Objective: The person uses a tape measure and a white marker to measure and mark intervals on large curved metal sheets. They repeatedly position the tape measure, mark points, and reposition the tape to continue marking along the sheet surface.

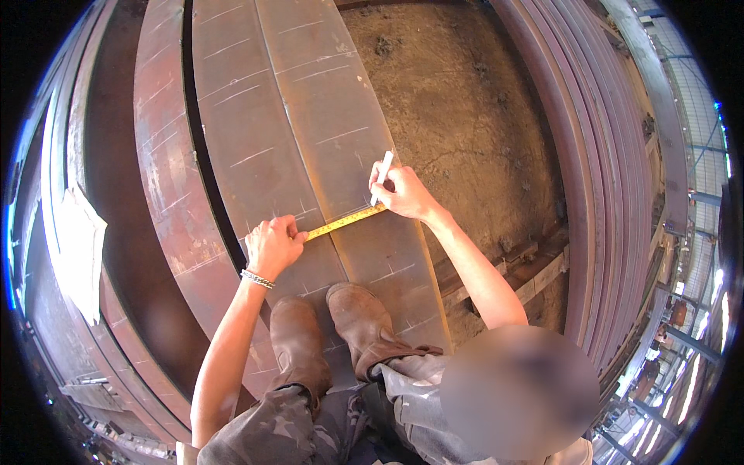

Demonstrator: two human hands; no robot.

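Observation:
A yellow tape measure stretches across a broad steel plate with a lengthwise seam and several short white marks. My left hand, a chain bracelet at its wrist, is closed on the tape's left end and rests near the plate's left edge. Whether a tape case lies in that palm is hidden. At the plate's right edge my right hand is closed around a white stick of chalk, tilted upward. Its fingers are beside the tape's right end; I cannot tell if they also grip it.
My brown boots stand on the plate just below the tape. A dark gap separates it from a reddish steel beam on the left. Brown dirt ground lies lower on the right, with stacked steel beams beyond.

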